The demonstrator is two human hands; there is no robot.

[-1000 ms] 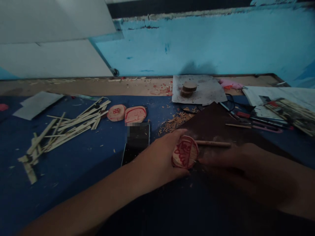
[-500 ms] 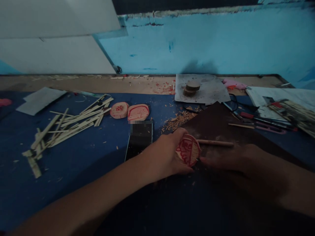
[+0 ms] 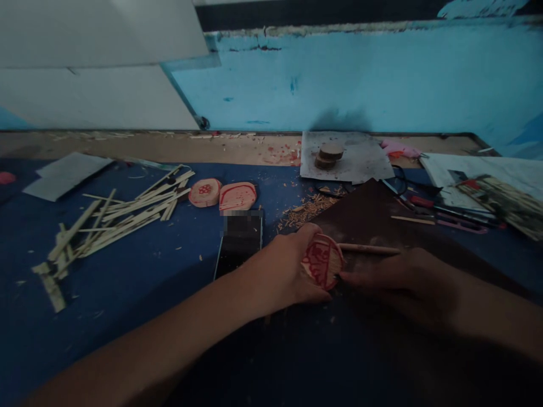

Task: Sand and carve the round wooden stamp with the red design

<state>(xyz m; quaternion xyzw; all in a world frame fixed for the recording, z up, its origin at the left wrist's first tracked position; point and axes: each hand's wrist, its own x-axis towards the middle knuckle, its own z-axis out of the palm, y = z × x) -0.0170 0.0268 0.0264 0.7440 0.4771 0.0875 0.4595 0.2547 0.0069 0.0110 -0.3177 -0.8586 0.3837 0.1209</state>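
Note:
My left hand (image 3: 282,271) grips a round wooden disc (image 3: 321,262) with a red drawing on its face, held tilted on a dark brown sheet (image 3: 373,215). My right hand (image 3: 394,280) lies just right of the disc with its fingertips at the disc's edge; its fingers are closed, and what they pinch is too small and dark to name. A thin wooden stick (image 3: 369,247) lies on the sheet just behind the right hand.
A black phone (image 3: 240,240) lies left of my left hand. Two more red-marked wooden discs (image 3: 223,195) and a heap of bamboo sticks (image 3: 114,217) lie on the blue cloth. Wood shavings (image 3: 307,208), stacked discs (image 3: 327,155) on grey paper, and tools (image 3: 445,212) lie further back.
The disc has turned slightly in my left hand, tilting more toward the right. My right hand has drawn in a little closer to the disc's edge.

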